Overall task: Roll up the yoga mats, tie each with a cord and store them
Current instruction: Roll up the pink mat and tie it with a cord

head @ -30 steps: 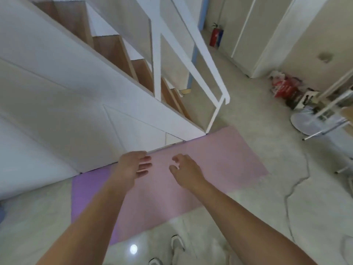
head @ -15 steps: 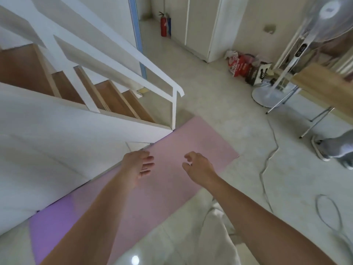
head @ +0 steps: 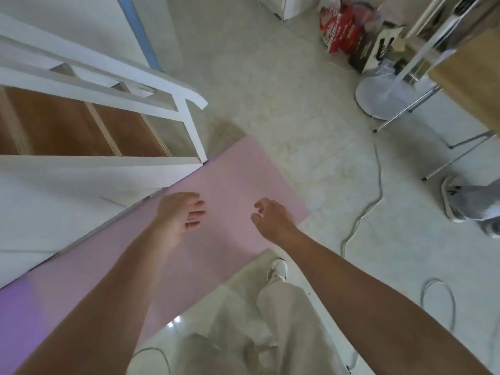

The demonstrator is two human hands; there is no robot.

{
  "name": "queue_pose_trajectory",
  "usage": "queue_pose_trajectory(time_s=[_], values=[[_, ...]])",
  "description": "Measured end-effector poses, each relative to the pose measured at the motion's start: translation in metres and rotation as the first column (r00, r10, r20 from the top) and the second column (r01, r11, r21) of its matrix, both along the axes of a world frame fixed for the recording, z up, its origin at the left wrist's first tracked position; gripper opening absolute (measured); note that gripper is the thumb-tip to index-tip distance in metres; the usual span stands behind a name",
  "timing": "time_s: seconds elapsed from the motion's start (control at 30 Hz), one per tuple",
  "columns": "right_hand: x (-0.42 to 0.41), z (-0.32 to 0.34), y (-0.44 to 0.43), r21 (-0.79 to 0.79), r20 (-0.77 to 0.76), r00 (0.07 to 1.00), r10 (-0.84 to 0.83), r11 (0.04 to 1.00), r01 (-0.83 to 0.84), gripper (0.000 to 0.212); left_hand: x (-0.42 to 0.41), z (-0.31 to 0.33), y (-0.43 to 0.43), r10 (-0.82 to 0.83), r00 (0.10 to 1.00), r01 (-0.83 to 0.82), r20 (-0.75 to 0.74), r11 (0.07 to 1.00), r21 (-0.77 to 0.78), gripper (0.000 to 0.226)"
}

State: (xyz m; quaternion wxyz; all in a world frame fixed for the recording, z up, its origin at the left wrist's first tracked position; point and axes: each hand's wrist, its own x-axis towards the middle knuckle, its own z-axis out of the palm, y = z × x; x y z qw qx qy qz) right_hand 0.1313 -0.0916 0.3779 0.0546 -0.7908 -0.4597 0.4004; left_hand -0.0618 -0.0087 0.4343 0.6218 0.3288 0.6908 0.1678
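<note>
A pink yoga mat point(head: 238, 174) lies flat and unrolled on the pale floor, along the base of a white staircase; its near end looks purple. My left hand point(head: 181, 215) hovers above the mat with relaxed, slightly spread fingers and holds nothing. My right hand point(head: 270, 220) hangs over the mat's right part near its far end, fingers loosely curled, also empty. Neither hand plainly touches the mat. No tying cord is in either hand.
The white staircase point(head: 102, 163) with wooden treads and a handrail point(head: 186, 96) borders the mat on the left. A fan base point(head: 384, 98), a power cable point(head: 378, 190), a wooden table point(head: 470, 77), bags point(head: 343, 31) and another person's shoe point(head: 454, 204) lie to the right. My own leg and shoe point(head: 277, 272) stand beside the mat.
The view has swung right and tilted down toward the mat's far end. Both hands stay held out empty over the mat, now nearer that end.
</note>
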Motion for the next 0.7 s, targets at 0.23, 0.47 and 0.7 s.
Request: queue_pose_trajectory(time_s=[0.23,0.47,0.7], values=[[0.092,-0.175,0.053,-0.014,0.063,0.998,-0.027,1.0,0.028,0.039,0.1,-0.151,0.066,-0.116,0.993,0.117,-0.022,0.991,0.069,0.006],[0.152,-0.403,0.102,-0.014,0.196,0.981,-0.017,1.0,0.02,0.054,0.187,-0.374,0.107,-0.255,0.967,0.252,0.01,0.961,0.117,0.011],[0.223,-0.547,0.093,-0.087,0.322,0.944,-0.07,0.991,0.103,0.088,0.221,-0.509,0.113,-0.334,0.943,0.333,-0.011,0.936,0.117,0.007]])
